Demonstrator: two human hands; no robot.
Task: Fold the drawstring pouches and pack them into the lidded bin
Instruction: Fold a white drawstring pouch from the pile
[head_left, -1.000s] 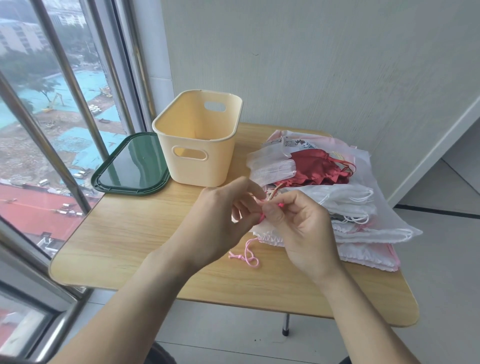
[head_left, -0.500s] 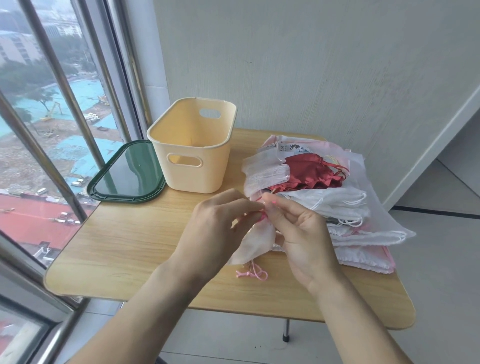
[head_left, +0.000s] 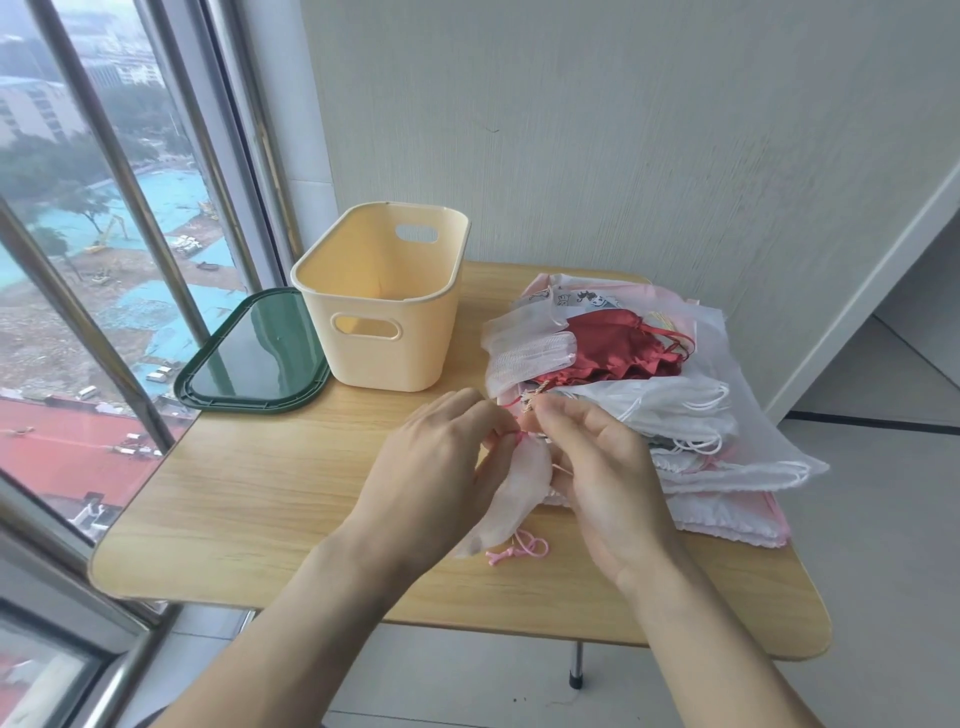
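Note:
A small sheer pale pink pouch (head_left: 522, 486) hangs between my hands above the table's middle. My left hand (head_left: 436, 467) and my right hand (head_left: 597, 467) both pinch its gathered top. Its pink drawstring (head_left: 519, 551) trails onto the wood below. The cream bin (head_left: 384, 296) stands open with nothing visible inside, behind my left hand. Its dark green lid (head_left: 254, 353) lies flat to the bin's left. A stack of white, pink and red pouches (head_left: 649, 395) lies on the table's right side, touching my right hand.
The wooden table (head_left: 260, 499) stands against a grey wall, with window bars (head_left: 104, 171) close on the left. Its front edge is near my forearms. The pouch stack overhangs the right edge above a tiled floor (head_left: 883, 571).
The small pouch has come off the stack and now hangs lifted between my hands. My hands sit slightly closer together, and the drawstring end has shifted a little on the table.

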